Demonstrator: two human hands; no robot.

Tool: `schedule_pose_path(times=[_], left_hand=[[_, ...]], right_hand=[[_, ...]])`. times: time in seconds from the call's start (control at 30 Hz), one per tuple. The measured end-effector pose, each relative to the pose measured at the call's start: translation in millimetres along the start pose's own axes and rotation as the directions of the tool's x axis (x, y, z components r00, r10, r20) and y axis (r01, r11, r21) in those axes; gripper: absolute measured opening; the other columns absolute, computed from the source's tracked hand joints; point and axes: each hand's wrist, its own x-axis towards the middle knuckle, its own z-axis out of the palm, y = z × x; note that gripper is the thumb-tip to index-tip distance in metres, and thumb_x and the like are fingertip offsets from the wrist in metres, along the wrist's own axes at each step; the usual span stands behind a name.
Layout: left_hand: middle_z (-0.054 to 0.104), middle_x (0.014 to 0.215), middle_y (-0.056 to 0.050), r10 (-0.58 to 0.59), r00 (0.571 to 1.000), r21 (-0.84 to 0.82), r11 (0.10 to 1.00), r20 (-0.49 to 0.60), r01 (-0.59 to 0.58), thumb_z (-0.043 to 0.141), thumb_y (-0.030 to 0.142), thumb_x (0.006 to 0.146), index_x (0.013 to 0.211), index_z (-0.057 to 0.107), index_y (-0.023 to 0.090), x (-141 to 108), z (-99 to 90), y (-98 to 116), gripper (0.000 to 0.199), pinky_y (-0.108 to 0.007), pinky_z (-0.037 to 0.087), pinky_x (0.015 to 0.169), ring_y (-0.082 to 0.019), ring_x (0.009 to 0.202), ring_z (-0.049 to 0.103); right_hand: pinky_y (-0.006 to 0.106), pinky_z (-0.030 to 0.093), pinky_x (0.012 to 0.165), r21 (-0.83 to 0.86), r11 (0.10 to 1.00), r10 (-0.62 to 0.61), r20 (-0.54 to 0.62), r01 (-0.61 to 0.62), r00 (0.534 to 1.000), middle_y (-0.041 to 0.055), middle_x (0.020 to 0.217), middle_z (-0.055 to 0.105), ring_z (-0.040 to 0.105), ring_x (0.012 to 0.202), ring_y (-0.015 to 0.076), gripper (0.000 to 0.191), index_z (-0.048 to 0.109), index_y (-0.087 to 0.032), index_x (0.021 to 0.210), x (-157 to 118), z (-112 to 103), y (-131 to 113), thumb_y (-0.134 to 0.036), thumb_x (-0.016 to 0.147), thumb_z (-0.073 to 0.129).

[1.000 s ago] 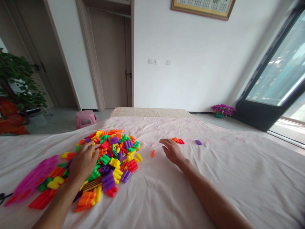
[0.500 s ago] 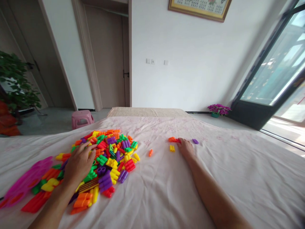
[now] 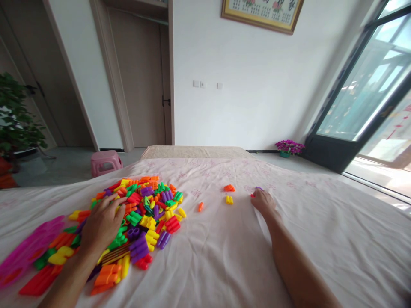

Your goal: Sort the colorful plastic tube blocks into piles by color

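Note:
A pile of colourful plastic building blocks point(image 3: 148, 222) lies on the left of the pale cloth. My left hand point(image 3: 103, 220) rests on the pile's left side, palm down, with its fingers apart and nothing visibly gripped. Over on the right, my right hand point(image 3: 265, 201) is closed, and a bit of a red building block point(image 3: 253, 196) shows at its fingertips. Just beyond that hand, a purple block point(image 3: 258, 188) is partly hidden by it. To its left lie an orange block point(image 3: 229, 188), a yellow block point(image 3: 229, 200) and a small orange piece point(image 3: 201, 207).
A pink translucent tray-like piece point(image 3: 30, 248) lies left of the pile. The floral cloth point(image 3: 218, 252) is wrinkled. Past its edge stand a pink stool point(image 3: 106, 162), a potted purple plant point(image 3: 290, 147) and a leafy plant point(image 3: 17, 115). A glass door point(image 3: 353, 94) is at the right.
My right hand has moved right with the red block, away from the orange block and up to the purple one. My left hand stays on the pile. The view has shifted slightly.

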Motion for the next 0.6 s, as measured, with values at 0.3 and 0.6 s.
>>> schedule_pose_path(times=[0.3,0.6], left_hand=[[0.061,0.130,-0.015,0.010,1.000,0.001,1.000,0.006,-0.010,0.034,0.043,0.095,0.116,0.069,0.018,-0.3,3.5,-3.8,0.049,-0.046,0.044,0.107,-0.030,0.122,0.057],[0.062,0.129,-0.015,0.016,1.000,0.015,1.000,0.017,-0.016,0.032,0.042,0.096,0.116,0.069,0.016,1.0,2.0,-2.9,0.050,-0.046,0.044,0.107,-0.029,0.123,0.056]], right_hand=[[0.042,0.048,0.085,-0.048,0.995,0.090,0.078,-0.086,0.993,0.0184,0.120,0.064,0.062,0.111,0.0348,0.039,0.068,-0.017,0.115,-4.2,-12.6,3.0,-0.024,0.080,0.055],[0.037,0.046,0.089,0.179,0.918,-0.299,-0.272,0.353,0.915,0.0099,0.113,0.068,0.061,0.107,0.0250,0.030,0.070,-0.019,0.101,-26.4,-18.0,-44.8,-0.009,0.082,0.049]])
